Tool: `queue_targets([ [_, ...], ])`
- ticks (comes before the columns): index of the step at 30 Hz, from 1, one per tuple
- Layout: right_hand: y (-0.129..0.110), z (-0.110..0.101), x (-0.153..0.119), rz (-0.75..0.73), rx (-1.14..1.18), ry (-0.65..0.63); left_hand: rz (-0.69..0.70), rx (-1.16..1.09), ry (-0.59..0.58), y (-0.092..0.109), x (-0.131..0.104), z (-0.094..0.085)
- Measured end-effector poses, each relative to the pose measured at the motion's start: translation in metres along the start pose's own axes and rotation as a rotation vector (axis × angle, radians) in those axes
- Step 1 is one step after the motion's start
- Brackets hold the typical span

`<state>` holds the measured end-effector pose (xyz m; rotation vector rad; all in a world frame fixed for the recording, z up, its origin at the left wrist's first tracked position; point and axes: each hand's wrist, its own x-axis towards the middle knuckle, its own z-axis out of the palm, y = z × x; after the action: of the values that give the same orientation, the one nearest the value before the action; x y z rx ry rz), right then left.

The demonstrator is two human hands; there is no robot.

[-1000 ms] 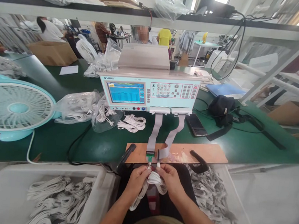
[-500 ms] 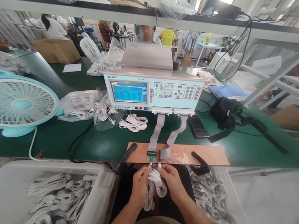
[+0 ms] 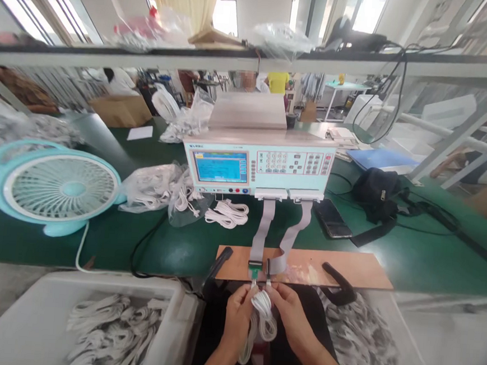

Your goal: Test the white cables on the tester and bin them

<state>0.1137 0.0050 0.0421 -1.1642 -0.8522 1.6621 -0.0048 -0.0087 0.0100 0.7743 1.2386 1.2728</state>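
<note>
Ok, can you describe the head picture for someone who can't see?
A person's left hand and right hand hold a coiled white cable at the edge of a green bench, before a machine with a blue screen.

The white cable [image 3: 266,326] is wound into a coil of several strands, held upright with its gathered part uppermost and its loops hanging down, the left loop lower than the right. Its two ends point up side by side: the left end [image 3: 254,283] meets the small green circuit board [image 3: 255,274], and the right end [image 3: 268,284] meets the black connector [image 3: 268,267] just beside it. Whether either is fully seated cannot be told.
</note>
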Motion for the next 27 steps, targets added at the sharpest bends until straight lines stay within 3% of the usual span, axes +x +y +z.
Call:
queue_targets([
  [8, 0.016, -0.001, 0.009, -0.014, 0.077, -0.011, 0.014, -0.056, 0.003, -0.001, 0.012, 0.000],
  [19, 0.007, 0.004, 0.003, -0.025, 0.084, -0.011, 0.030, -0.034, 0.043, 0.004, 0.013, 0.003],
  [27, 0.019, 0.002, 0.010, -0.101, -0.150, 0.140, -0.009, 0.123, 0.096, 0.008, 0.004, 0.007],
])
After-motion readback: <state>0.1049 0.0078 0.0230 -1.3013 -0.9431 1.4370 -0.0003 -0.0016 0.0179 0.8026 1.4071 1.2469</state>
